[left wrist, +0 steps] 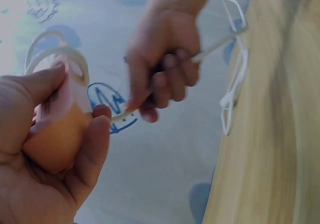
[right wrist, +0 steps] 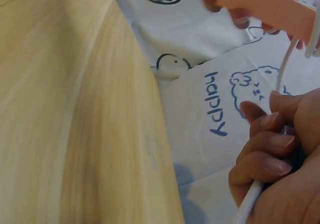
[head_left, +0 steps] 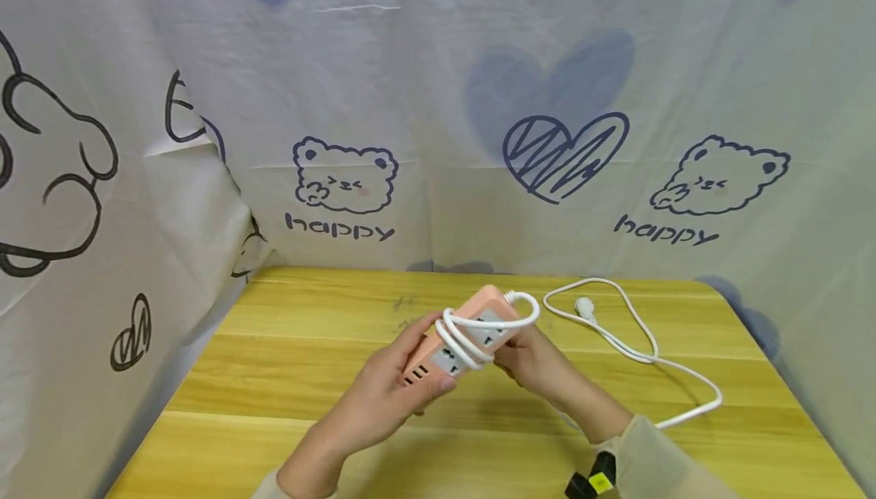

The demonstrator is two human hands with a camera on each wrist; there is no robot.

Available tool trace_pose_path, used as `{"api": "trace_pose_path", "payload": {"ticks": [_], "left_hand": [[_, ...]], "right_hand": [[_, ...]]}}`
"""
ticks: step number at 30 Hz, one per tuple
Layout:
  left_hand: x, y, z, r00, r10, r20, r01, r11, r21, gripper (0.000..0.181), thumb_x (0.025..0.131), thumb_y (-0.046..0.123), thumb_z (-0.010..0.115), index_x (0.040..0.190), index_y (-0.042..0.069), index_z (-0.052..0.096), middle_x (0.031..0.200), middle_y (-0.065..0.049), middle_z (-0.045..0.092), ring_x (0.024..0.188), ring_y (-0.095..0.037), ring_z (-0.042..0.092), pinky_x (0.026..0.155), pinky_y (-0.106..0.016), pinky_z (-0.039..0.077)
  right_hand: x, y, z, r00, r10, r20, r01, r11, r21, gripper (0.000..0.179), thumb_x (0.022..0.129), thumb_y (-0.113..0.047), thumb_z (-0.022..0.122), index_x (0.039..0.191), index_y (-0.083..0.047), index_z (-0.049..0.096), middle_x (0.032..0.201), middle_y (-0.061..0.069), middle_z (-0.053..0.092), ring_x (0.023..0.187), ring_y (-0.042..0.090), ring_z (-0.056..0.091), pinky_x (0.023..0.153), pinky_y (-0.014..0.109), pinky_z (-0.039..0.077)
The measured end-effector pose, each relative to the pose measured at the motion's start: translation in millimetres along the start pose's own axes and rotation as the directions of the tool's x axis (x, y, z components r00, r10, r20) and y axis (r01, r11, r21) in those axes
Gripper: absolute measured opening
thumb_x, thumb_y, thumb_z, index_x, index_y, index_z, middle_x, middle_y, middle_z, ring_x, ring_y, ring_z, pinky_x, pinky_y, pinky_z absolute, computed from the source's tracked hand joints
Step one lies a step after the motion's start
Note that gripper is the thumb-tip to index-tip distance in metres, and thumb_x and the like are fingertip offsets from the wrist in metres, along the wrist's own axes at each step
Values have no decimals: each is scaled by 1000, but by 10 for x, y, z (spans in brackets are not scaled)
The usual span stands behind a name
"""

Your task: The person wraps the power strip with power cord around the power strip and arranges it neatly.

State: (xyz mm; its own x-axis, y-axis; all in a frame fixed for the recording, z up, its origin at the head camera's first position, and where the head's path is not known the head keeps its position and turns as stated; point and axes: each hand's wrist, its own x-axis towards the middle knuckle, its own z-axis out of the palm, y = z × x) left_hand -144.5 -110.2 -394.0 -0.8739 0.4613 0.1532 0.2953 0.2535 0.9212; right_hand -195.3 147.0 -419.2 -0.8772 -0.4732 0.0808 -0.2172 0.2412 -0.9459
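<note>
A pink power strip (head_left: pixel 430 348) with white socket panels is held tilted above the table by my left hand (head_left: pixel 388 389), thumb along one side and fingers round the other. Its white cord (head_left: pixel 468 347) loops round the strip's middle a few times. Just right of the strip, my right hand (head_left: pixel 537 362) grips the same cord. In the right wrist view the curled fingers (right wrist: pixel 265 154) close round the cord (right wrist: pixel 248 204), which runs up to the strip (right wrist: pixel 275 6). From the left wrist view, a stretch of cord (left wrist: pixel 120 116) spans between the two hands.
The rest of the cord (head_left: pixel 684 370) trails over the right side of the wooden table (head_left: pixel 287 377), with its white plug (head_left: pixel 585 309) lying near the back edge. A printed cloth (head_left: pixel 438 103) hangs behind. A black and yellow object (head_left: pixel 601 480) sits by the right sleeve.
</note>
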Motion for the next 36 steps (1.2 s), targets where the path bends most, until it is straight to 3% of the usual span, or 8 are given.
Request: {"api": "trace_pose_path", "payload": {"ticks": [2,4,8,13,21,28,31,36], "left_hand": [[8,-4,-23,999,-30,-43,27,997,-67,70,103,33,71,162,41,35,102,-12,65,71,-18,64,57,-39,61],[20,-12,-41,996,-44,-82,35,993,-115,71,103,31,71,163,39,34,105,-14,65,74,-21,64,57,-39,61],[43,-28,-57,992,-61,-115,37,979,-198,71,104,27,70,163,39,34,112,-16,65,84,-27,66,56,-39,60],[71,-34,-105,982,-87,-168,46,971,-234,66,104,24,70,161,32,38,118,-15,62,91,-26,69,55,-36,61],[67,-60,-336,933,-185,-307,114,965,-237,64,102,27,73,158,28,42,116,-19,64,87,-25,70,53,-31,57],[64,-149,-346,892,-251,-377,183,961,-208,67,99,36,76,157,33,43,114,-15,67,85,-22,69,54,-32,58],[70,-194,-355,882,-267,-389,202,959,-200,67,98,38,77,157,33,44,113,-15,68,85,-22,69,55,-32,58],[62,-267,-390,868,-287,-404,235,956,-174,68,99,38,76,158,30,43,112,-15,69,84,-21,69,55,-32,59]], "right_hand": [[-17,-5,13,997,83,3,-83,997,-10,27,113,-18,50,115,-1,72,69,-4,52,55,9,40,48,21,35],[-47,-12,28,988,156,10,-155,987,-31,35,115,-26,47,110,-2,73,61,-3,43,50,10,33,46,23,28],[-58,-17,79,989,143,26,-140,985,-98,43,115,-33,44,117,-2,73,61,-3,43,51,10,33,47,24,29],[-83,-7,109,994,103,29,-96,978,-185,40,114,-33,49,121,-3,74,62,-3,44,51,9,33,47,24,29],[-218,88,18,995,95,-34,-101,952,-289,32,112,-32,53,109,-11,77,63,-4,43,54,7,30,50,23,28],[-298,1,-7,999,35,-21,-40,928,-370,24,109,-31,59,92,-17,70,63,-7,47,51,4,32,48,22,28],[-360,-35,-2,1000,0,2,1,892,-453,23,109,-30,60,90,-19,67,62,-10,45,51,2,33,48,21,30],[-442,-106,-16,996,-83,-33,43,774,-632,18,107,-26,64,91,-20,70,62,-15,44,53,-1,35,50,21,34]]}}
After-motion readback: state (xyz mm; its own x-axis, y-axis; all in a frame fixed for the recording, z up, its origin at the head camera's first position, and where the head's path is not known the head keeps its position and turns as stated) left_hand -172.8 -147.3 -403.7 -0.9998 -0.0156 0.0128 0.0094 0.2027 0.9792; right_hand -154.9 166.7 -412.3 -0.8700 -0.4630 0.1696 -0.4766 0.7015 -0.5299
